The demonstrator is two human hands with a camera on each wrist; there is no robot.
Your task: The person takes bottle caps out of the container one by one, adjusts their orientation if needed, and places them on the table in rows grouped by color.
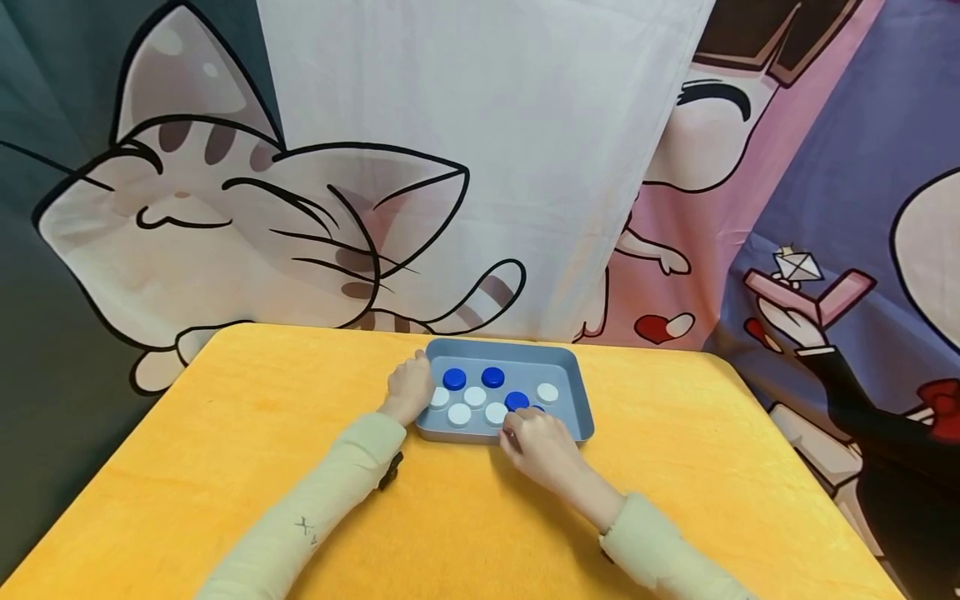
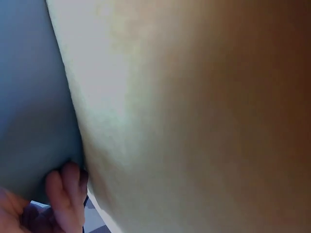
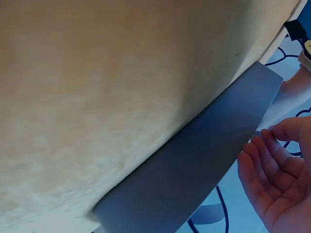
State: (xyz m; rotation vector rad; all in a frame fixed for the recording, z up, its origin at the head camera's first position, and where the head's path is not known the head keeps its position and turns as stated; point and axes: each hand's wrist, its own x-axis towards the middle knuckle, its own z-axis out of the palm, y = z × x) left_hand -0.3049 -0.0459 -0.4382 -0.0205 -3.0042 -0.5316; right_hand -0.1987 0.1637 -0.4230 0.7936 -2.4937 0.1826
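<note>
A grey-blue rectangular tray (image 1: pixel 525 353) lies at the far side of the yellow table. Several white round discs (image 1: pixel 475 397) and several blue ones (image 1: pixel 492 377) sit inside it. At the tray's left wall, my left hand (image 1: pixel 409 388) grips the edge; in the left wrist view its curled fingers (image 2: pixel 73 189) meet the wall. My right hand (image 1: pixel 542 443) reaches over the front rim, beside a white disc (image 1: pixel 496 414) and a blue disc (image 1: pixel 517 402). Its fingers (image 3: pixel 262 170) are bent, thumb near index fingertip, and whether they pinch a disc cannot be made out. Another blue disc is partly hidden behind it.
A yellow cloth (image 1: pixel 247 433) covers the table around the tray. Directly behind the table's far edge hangs a curtain (image 1: pixel 480 100) with cartoon figures. The tray's front wall (image 3: pixel 194 150) stands between the right hand and the near tabletop.
</note>
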